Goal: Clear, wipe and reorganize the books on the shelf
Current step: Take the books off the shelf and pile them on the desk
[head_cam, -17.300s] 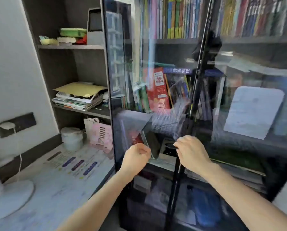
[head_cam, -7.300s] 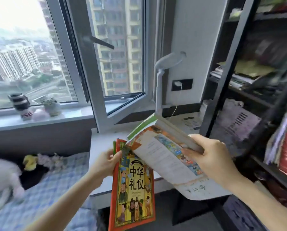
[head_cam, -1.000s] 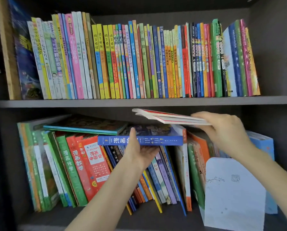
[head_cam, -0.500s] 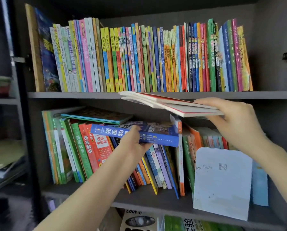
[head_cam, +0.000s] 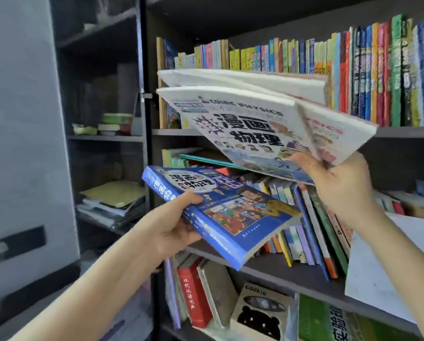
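Left hand [head_cam: 174, 225] clamped the blue book [head_cam: 220, 210] by its edge, right hand [head_cam: 338, 183] pinched the splayed white books [head_cam: 242, 124] by one corner, all out before the shelf [head_cam: 309, 278]; that thin corner hold risked a drop.

The left grip [head_cam: 171, 226] holds a single book [head_cam: 230, 212] before the middle shelf [head_cam: 304, 274], where leaning books [head_cam: 314, 217] stand behind it. Up and to the right, the right grip [head_cam: 338, 185] holds a sheaf of books [head_cam: 242, 114] before the upright row [head_cam: 390, 70] on the upper shelf [head_cam: 402, 132]. Left of the bookcase's post [head_cam: 145, 143], a side shelf [head_cam: 95, 222] carries a pile of papers [head_cam: 112, 200].
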`<action>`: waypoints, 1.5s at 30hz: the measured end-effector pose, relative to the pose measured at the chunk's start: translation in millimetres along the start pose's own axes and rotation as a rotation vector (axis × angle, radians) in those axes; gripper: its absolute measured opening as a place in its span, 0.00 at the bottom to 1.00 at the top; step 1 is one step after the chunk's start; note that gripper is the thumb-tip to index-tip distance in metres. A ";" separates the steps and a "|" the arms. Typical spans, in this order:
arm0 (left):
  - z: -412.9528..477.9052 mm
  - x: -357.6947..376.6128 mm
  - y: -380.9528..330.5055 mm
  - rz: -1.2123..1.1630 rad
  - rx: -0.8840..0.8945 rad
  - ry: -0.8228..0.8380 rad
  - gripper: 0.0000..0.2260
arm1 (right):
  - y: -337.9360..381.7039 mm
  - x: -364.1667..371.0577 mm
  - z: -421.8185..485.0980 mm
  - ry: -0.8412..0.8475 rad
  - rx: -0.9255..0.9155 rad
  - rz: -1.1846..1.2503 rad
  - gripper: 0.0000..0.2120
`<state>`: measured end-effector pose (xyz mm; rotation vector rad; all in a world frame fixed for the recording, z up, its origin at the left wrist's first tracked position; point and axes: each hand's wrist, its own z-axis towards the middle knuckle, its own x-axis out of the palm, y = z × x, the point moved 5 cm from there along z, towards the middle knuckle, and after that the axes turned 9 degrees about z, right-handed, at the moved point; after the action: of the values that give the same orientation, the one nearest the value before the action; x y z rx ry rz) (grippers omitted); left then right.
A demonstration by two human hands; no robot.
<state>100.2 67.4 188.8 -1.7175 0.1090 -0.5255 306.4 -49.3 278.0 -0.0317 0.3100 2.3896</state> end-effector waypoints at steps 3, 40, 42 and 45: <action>-33.0 -39.3 1.8 0.001 0.008 -0.065 0.04 | 19.2 30.7 -6.1 0.049 0.017 0.049 0.13; -367.2 -643.4 275.6 0.039 -0.590 -0.909 0.10 | 214.9 648.5 -417.8 1.129 1.186 0.431 0.06; -363.1 -662.9 287.4 0.015 -0.623 -0.898 0.10 | 206.9 672.2 -434.0 1.201 1.207 0.412 0.08; -368.6 -690.4 297.9 -0.024 -0.651 -0.921 0.08 | 199.7 698.0 -448.5 1.265 1.263 0.441 0.08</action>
<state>-599.0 -88.1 -244.9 -2.4371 -0.4457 0.3705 -373.9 164.5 -190.7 -0.9397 2.4685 1.7692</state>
